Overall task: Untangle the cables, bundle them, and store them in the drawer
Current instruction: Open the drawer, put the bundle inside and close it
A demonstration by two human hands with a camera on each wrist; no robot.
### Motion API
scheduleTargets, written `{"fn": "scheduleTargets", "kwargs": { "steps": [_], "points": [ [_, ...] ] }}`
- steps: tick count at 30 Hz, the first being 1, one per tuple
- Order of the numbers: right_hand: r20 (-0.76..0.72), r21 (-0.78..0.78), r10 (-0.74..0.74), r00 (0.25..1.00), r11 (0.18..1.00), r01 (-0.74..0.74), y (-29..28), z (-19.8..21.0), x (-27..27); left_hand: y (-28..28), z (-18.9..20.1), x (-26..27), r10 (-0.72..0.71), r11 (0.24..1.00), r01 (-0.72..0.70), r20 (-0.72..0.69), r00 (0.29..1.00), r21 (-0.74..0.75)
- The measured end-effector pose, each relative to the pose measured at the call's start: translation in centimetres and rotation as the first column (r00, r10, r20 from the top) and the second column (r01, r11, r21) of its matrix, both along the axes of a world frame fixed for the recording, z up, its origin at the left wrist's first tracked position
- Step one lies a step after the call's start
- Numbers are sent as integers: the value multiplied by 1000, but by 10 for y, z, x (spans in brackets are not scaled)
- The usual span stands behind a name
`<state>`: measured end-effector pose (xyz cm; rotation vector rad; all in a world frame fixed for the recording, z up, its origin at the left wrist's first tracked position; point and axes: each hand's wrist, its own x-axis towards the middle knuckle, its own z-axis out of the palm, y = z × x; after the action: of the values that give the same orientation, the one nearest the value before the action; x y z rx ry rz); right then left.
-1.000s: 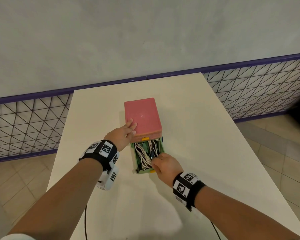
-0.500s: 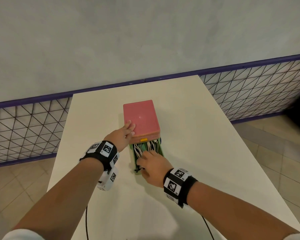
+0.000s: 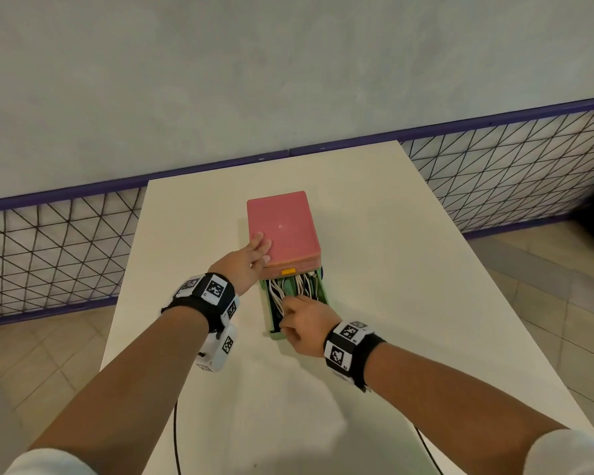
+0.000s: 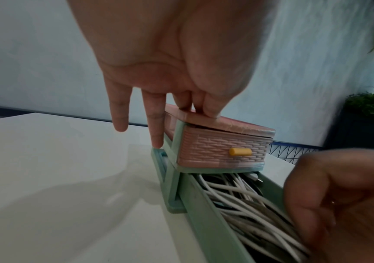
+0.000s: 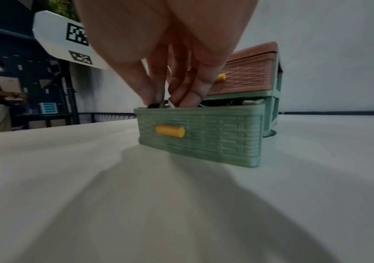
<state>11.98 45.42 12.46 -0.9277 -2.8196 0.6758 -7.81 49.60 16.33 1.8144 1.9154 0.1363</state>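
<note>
Left hand (image 3: 246, 260): your fingers lie straight and flat on the near-left corner of the pink lid; in the left wrist view two fingertips (image 4: 157, 142) hang over the side, one touching the green frame. Nothing is gripped.
Drawer unit (image 3: 283, 231): a small two-tier box with a pink top (image 4: 217, 122), standing on the white table (image 3: 408, 303), about mid-width. The upper pink drawer (image 4: 222, 149), with its yellow knob (image 4: 240, 151), is pushed in.
Lower drawer (image 3: 275, 334): green, pulled out toward you; its basket-weave front (image 5: 204, 135) carries a yellow knob (image 5: 170, 131).
Cables (image 3: 276, 296): white cords, with some darker ones among them, lie lengthwise inside the open green drawer (image 4: 246, 210), filling it to the rim.
Right hand (image 3: 306, 325): your hand is over the near end of the green drawer, fingers (image 5: 190, 96) curled down into it and pinching a white cable just behind the front wall.
Background: a grey wall, a purple-railed mesh fence (image 3: 48, 255), and a person standing far off in the right wrist view.
</note>
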Motion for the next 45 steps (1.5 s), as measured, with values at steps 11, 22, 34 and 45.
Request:
{"fn": "scheduleTargets", "kwargs": {
  "steps": [11, 22, 34, 45],
  "points": [
    [-6, -73, -330, 944, 942, 328, -14, -7, -16, -2, -5, 1, 44, 999, -46, 68, 997, 22],
    [146, 302, 17, 989, 951, -61, -16, -25, 2, 0, -5, 1, 32, 999, -33, 30, 999, 23],
    [257, 261, 17, 966, 962, -86, 17, -9, -17, 1, -1, 1, 4, 1000, -4, 2, 1000, -16],
    [-345, -230, -605, 717, 796, 561, -7, -15, 3, 1, 11, 8, -34, 998, 20, -271, 962, -54]
  ]
}}
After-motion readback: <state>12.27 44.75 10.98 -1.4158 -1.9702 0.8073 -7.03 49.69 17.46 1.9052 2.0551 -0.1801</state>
